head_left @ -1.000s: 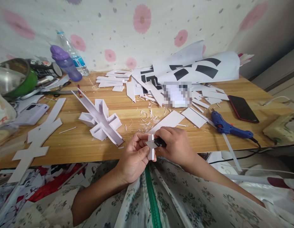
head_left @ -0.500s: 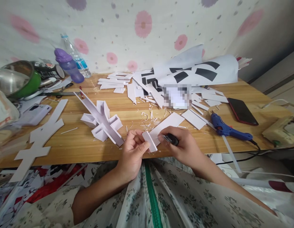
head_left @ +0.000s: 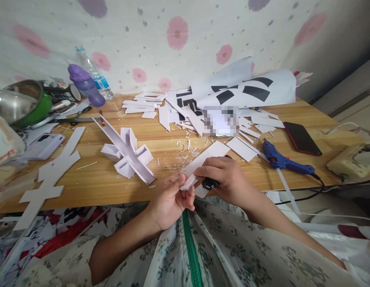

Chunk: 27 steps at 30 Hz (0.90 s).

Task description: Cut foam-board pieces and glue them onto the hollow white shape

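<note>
My left hand [head_left: 173, 199] pinches a small white foam board strip [head_left: 188, 182] between thumb and fingers, just over the table's front edge. Tucked in my right hand [head_left: 223, 175] is a black utility knife [head_left: 210, 183], its blade mostly hidden. The fingertips of that hand also touch the strip's right end. Behind both hands lies a larger white board piece [head_left: 213, 153], with curled shavings [head_left: 181, 153] beside it. To the left, a white letter-like shape with raised walls [head_left: 128, 153] rests on the table.
A blue glue gun [head_left: 286, 161] and a dark phone [head_left: 302, 137] lie at right. White offcuts and printed paper [head_left: 256, 89] fill the back. Flat white cutouts [head_left: 43, 191], scissors [head_left: 74, 119], bottles [head_left: 87, 87] and a green bowl [head_left: 41, 101] occupy the left.
The small strip has been turned from upright to nearly flat. My right hand has moved left onto it, with the knife swung down into the palm.
</note>
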Tool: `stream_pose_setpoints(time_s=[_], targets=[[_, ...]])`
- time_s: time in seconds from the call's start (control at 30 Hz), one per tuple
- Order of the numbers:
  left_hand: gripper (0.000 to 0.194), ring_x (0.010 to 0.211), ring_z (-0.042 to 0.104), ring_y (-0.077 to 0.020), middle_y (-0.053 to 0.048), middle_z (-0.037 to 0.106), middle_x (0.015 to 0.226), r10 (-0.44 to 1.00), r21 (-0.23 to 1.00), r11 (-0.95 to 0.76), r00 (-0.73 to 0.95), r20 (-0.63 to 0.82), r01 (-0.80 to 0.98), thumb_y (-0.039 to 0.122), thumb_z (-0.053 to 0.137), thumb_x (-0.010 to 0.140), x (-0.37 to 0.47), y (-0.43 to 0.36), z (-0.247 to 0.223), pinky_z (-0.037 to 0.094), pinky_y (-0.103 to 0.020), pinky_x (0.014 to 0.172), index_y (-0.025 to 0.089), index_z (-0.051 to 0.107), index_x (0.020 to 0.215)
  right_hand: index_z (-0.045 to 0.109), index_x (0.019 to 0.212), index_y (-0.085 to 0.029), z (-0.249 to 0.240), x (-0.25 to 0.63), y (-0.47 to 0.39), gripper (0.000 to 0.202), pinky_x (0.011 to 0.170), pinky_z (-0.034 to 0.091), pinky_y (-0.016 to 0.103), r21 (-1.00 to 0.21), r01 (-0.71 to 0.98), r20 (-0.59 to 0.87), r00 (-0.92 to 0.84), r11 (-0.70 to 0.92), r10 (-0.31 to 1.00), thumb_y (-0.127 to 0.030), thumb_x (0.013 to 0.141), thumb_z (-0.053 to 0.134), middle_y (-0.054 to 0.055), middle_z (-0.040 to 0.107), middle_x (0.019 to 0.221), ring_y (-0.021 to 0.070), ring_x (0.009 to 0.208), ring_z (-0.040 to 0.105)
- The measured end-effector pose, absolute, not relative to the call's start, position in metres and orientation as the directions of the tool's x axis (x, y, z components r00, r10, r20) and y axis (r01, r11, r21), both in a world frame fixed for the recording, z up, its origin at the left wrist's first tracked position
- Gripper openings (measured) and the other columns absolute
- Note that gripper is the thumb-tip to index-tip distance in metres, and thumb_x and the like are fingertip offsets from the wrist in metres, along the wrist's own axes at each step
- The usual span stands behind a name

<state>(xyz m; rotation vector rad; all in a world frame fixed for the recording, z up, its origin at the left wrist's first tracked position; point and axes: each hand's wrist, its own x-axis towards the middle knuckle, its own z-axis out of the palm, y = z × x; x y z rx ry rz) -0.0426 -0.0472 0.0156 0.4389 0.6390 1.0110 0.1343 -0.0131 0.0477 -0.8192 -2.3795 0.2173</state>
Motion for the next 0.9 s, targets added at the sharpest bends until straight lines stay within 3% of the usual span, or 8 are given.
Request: stream_pose_setpoints(time_s=[0.1,0.2,0.3,0.43,0.9], targets=[[0.025,0.043,0.051,-0.0042,0.004,0.056,0.057,0.842,0.568,0.536,0.448,-0.301,-0.625,0.026,0.079,0.065,-0.042,-0.047,0.015,0.046,-0.014,0.041,0.013,0.058,0.07,0.063,0.097,-0.019,0.047,0.134,-0.011,0.018,0.058,0.034,0.027,-0.246,0.509,0.522,-0.648,0.825,0.555,-0.028,0.082,0.059,0.003,0.062,0.073,0.0153,0.064,0.053],[0.019,0.05,0.054,-0.0063,0.003,0.057,0.057,0.855,0.552,0.514,0.444,-0.267,-0.657,0.023,0.076,0.069,-0.042,-0.048,0.015,0.048,-0.016,0.047,0.014,0.06,0.074,0.058,0.114,-0.019,0.042,0.134,-0.011,0.033,0.061,0.037,0.026,-0.284,0.578,0.544,-0.56,0.765,0.625,-0.024,0.082,0.057,0.003,0.064,0.078,0.0156,0.067,0.056],[0.016,0.055,0.056,-0.0077,0.001,0.06,0.061,0.868,0.53,0.493,0.431,-0.246,-0.69,0.021,0.075,0.071,-0.043,-0.048,0.015,0.05,-0.018,0.052,0.014,0.062,0.076,0.062,0.099,-0.017,0.038,0.131,-0.014,0.025,0.058,0.036,0.025,-0.304,0.649,0.501,-0.513,0.697,0.697,-0.015,0.076,0.052,0.002,0.063,0.071,0.0154,0.062,0.055],[0.016,0.062,0.058,-0.008,-0.001,0.065,0.077,0.876,0.513,0.481,0.403,-0.263,-0.711,0.018,0.074,0.07,-0.043,-0.047,0.015,0.05,-0.018,0.054,0.014,0.063,0.08,0.061,0.077,-0.017,0.039,0.123,-0.021,0.01,0.054,0.031,0.026,-0.268,0.663,0.421,-0.572,0.699,0.704,-0.018,0.07,0.054,0.002,0.063,0.065,0.0156,0.057,0.054],[0.015,0.058,0.056,-0.0077,0.001,0.062,0.07,0.905,0.562,0.425,0.344,-0.249,-0.71,0.021,0.075,0.069,-0.043,-0.047,0.011,0.048,-0.019,0.052,0.015,0.062,0.075,0.057,0.07,-0.017,0.041,0.114,-0.024,0.005,0.053,0.022,0.027,-0.133,0.719,0.352,-0.609,0.682,0.711,-0.022,0.072,0.056,0.001,0.059,0.06,0.0138,0.052,0.047]])
